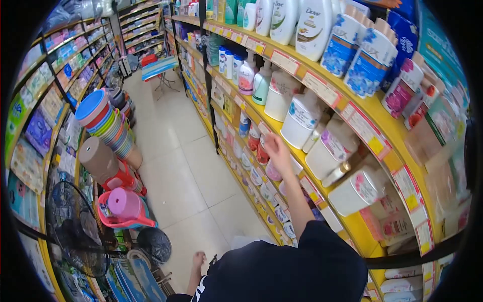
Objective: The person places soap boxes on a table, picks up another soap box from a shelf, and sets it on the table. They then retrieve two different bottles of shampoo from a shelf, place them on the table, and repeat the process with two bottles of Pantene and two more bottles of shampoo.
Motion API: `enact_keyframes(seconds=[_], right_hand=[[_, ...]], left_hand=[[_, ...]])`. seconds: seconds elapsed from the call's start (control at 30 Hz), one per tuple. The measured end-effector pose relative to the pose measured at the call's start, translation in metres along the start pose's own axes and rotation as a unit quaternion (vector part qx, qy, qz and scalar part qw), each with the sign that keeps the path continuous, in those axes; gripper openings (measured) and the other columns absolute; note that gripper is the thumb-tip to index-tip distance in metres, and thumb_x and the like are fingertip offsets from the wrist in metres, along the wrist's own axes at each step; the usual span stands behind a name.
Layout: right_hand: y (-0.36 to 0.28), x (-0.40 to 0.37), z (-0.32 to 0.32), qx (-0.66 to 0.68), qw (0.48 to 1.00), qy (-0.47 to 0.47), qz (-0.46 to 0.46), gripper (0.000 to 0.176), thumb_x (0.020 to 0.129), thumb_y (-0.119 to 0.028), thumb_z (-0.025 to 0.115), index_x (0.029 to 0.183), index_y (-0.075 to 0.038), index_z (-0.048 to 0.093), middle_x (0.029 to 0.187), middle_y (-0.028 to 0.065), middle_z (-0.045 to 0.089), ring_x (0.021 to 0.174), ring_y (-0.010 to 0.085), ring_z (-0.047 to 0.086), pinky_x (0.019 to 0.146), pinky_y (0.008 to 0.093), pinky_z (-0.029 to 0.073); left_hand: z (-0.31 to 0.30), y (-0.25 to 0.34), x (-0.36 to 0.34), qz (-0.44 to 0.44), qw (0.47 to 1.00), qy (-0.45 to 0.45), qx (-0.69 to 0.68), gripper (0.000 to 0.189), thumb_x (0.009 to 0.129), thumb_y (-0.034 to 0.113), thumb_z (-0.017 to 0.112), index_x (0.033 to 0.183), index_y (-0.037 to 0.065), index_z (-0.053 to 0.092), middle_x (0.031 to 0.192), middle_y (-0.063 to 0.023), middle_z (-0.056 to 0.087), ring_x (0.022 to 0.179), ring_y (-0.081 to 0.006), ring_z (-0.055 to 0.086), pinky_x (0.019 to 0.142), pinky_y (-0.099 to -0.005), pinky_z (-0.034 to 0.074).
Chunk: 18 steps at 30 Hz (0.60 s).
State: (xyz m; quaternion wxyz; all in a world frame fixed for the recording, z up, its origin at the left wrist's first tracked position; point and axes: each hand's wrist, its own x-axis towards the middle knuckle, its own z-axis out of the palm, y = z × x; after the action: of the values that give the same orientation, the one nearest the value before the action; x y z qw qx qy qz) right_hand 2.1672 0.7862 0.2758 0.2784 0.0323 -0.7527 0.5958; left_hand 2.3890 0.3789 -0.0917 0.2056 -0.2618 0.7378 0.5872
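Note:
My right hand [275, 152] reaches out to the shelving on the right, fingers apart with nothing held. It overlaps the lower shelf row, right beside a red bottle [262, 152]. Just below it stands a pink container [273, 171]. On the shelf above the hand is a white pump bottle [301, 120] with a blue floral label. Low at my side, my left hand [199, 258] hangs over the floor with its fingers loosely curled in and nothing visible in them.
Dove bottles [313, 30] and Lux bottles [370, 58] line the upper right shelf [287, 48]. Across the tiled aisle [183, 173] stand stacked basins [95, 111], a pink bucket [124, 203] and a black fan [75, 226]. Farther back is a blue striped folding table [160, 68].

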Motion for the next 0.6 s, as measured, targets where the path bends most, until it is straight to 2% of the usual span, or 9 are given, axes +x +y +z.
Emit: enact_keyframes(seconds=[0.07, 0.1, 0.13, 0.2, 0.3, 0.4, 0.43, 0.53, 0.6], right_hand=[[-0.017, 0.043, 0.005, -0.063, 0.998, 0.009, -0.015, 0.037, 0.076, -0.003, 0.053, 0.111, -0.003, 0.041, 0.1, 0.0082, 0.051, 0.095, 0.0139, 0.049, 0.081, 0.026, 0.04], [-0.029, 0.059, 0.012, -0.025, 0.999, 0.032, -0.03, 0.041, 0.076, -0.004, 0.053, 0.114, -0.004, 0.039, 0.104, 0.0101, 0.049, 0.099, 0.0157, 0.047, 0.082, 0.0273, 0.04], [-0.038, 0.076, 0.02, 0.012, 0.997, 0.056, -0.049, 0.045, 0.075, -0.004, 0.054, 0.116, -0.004, 0.036, 0.108, 0.012, 0.047, 0.103, 0.0175, 0.046, 0.084, 0.0286, 0.039], [-0.042, 0.107, 0.032, -0.054, 0.99, 0.073, -0.108, 0.049, 0.074, -0.004, 0.054, 0.119, -0.005, 0.033, 0.11, 0.0136, 0.045, 0.105, 0.0195, 0.044, 0.085, 0.0309, 0.038], [-0.039, 0.149, 0.042, -0.143, 0.966, 0.122, -0.179, 0.053, 0.073, -0.009, 0.056, 0.12, -0.003, 0.031, 0.11, 0.0164, 0.045, 0.104, 0.0239, 0.045, 0.085, 0.034, 0.037], [-0.031, 0.184, 0.05, -0.252, 0.933, 0.186, -0.178, 0.054, 0.073, -0.018, 0.057, 0.116, 0.002, 0.032, 0.106, 0.022, 0.046, 0.098, 0.0324, 0.046, 0.082, 0.038, 0.037], [-0.028, 0.194, 0.053, -0.292, 0.919, 0.207, -0.166, 0.054, 0.073, -0.021, 0.057, 0.114, 0.004, 0.032, 0.104, 0.0243, 0.046, 0.096, 0.0357, 0.046, 0.081, 0.0395, 0.037], [-0.023, 0.229, 0.066, -0.266, 0.933, 0.223, -0.095, 0.05, 0.073, -0.025, 0.055, 0.108, 0.005, 0.037, 0.1, 0.0283, 0.047, 0.093, 0.0393, 0.045, 0.079, 0.0408, 0.036], [-0.032, 0.248, 0.077, -0.302, 0.896, 0.301, -0.126, 0.047, 0.072, -0.026, 0.054, 0.104, 0.005, 0.041, 0.092, 0.0295, 0.049, 0.09, 0.0409, 0.045, 0.078, 0.0411, 0.036]], left_hand=[[0.009, 0.072, 0.025, 0.033, 0.997, -0.001, -0.065, 0.021, 0.077, 0.023, 0.046, 0.089, 0.007, 0.053, 0.072, -0.0045, 0.055, 0.059, -0.0125, 0.052, 0.049, -0.025, 0.04], [0.014, 0.107, 0.028, 0.035, 0.994, 0.011, -0.098, 0.024, 0.079, 0.026, 0.045, 0.094, 0.008, 0.051, 0.079, -0.005, 0.055, 0.066, -0.014, 0.054, 0.055, -0.0271, 0.042], [0.022, 0.132, 0.032, 0.02, 0.993, 0.013, -0.115, 0.023, 0.078, 0.024, 0.047, 0.094, 0.008, 0.051, 0.079, -0.0045, 0.055, 0.066, -0.0133, 0.054, 0.055, -0.0259, 0.041], [0.037, 0.167, 0.045, -0.004, 0.989, 0.018, -0.15, 0.022, 0.077, 0.021, 0.049, 0.094, 0.008, 0.051, 0.079, -0.0034, 0.055, 0.067, -0.0121, 0.054, 0.054, -0.0236, 0.039], [0.054, 0.151, 0.078, -0.003, 0.998, -0.06, -0.034, 0.022, 0.078, 0.022, 0.049, 0.094, 0.007, 0.05, 0.076, -0.0041, 0.055, 0.064, -0.0134, 0.054, 0.051, -0.0235, 0.039], [0.054, 0.126, 0.111, -0.081, 0.977, -0.132, -0.15, 0.022, 0.077, 0.019, 0.049, 0.094, 0.005, 0.05, 0.074, -0.006, 0.055, 0.057, -0.0148, 0.052, 0.048, -0.0252, 0.04], [0.048, 0.121, 0.122, -0.076, 0.982, -0.116, -0.132, 0.022, 0.077, 0.019, 0.049, 0.094, 0.005, 0.05, 0.074, -0.0061, 0.055, 0.057, -0.0149, 0.052, 0.048, -0.0261, 0.041], [0.035, 0.14, 0.162, -0.071, 0.991, -0.087, -0.079, 0.023, 0.076, 0.019, 0.049, 0.095, 0.005, 0.05, 0.077, -0.0068, 0.055, 0.059, -0.0155, 0.052, 0.051, -0.0288, 0.043], [0.018, 0.162, 0.187, -0.094, 0.992, -0.082, -0.037, 0.024, 0.076, 0.02, 0.049, 0.095, 0.006, 0.05, 0.08, -0.0074, 0.056, 0.062, -0.0159, 0.053, 0.053, -0.0307, 0.044]])
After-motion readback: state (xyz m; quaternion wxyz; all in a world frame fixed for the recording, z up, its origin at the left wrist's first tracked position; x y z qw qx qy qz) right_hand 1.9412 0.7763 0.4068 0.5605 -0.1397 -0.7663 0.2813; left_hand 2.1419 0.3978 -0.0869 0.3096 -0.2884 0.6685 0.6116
